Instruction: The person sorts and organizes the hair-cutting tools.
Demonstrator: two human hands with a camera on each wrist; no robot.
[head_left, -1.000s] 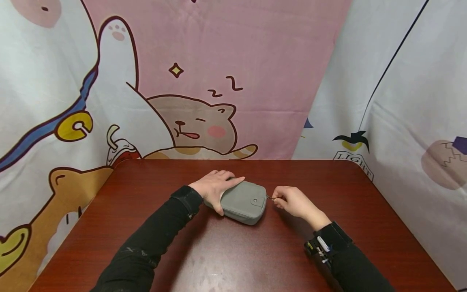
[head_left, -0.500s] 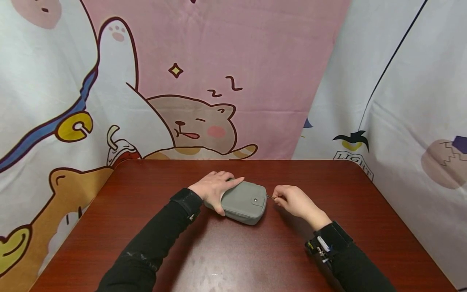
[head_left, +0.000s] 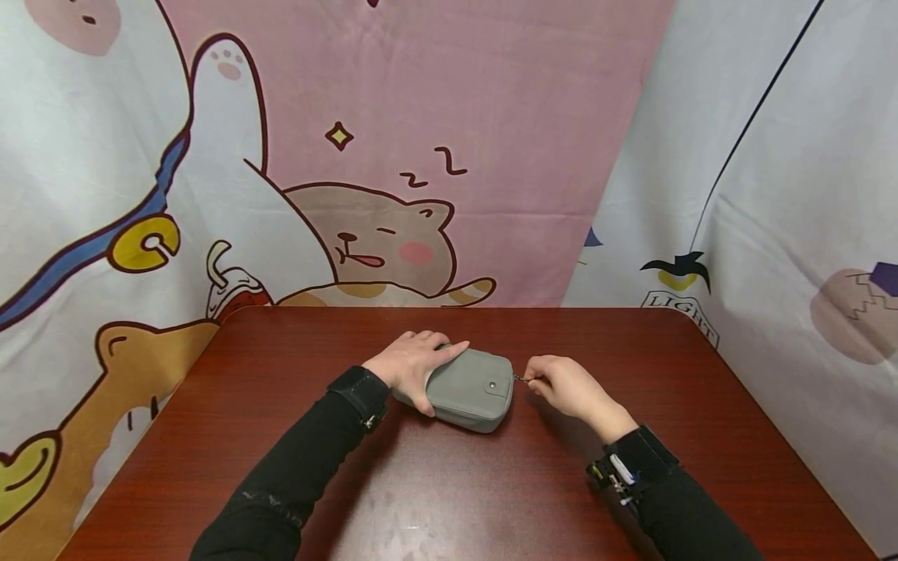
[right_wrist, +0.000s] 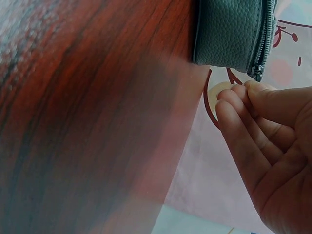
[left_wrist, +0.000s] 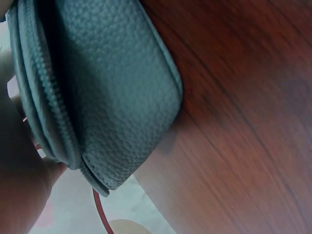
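A grey-green zip pouch (head_left: 471,386) with pebbled sides and a small snap tab lies flat on the table. My left hand (head_left: 414,366) grips its left end, thumb on the near side and fingers spread over the top and far side. Zip teeth (left_wrist: 53,97) run along the pouch edge in the left wrist view, with a dark strip beside them. At the pouch's right end, my right hand (head_left: 564,386) pinches the zip pull (head_left: 521,379) between thumb and index finger. In the right wrist view the slider (right_wrist: 257,73) sits at the pouch corner, just beyond the fingertips.
The pouch rests on a dark red-brown wooden table (head_left: 449,483), towards its far side. Behind the table's far edge hangs a cloth backdrop (head_left: 533,156) with cartoon animals.
Almost nothing differs. Both hands keep their holds, and the pouch has shifted at most a hair to the right.
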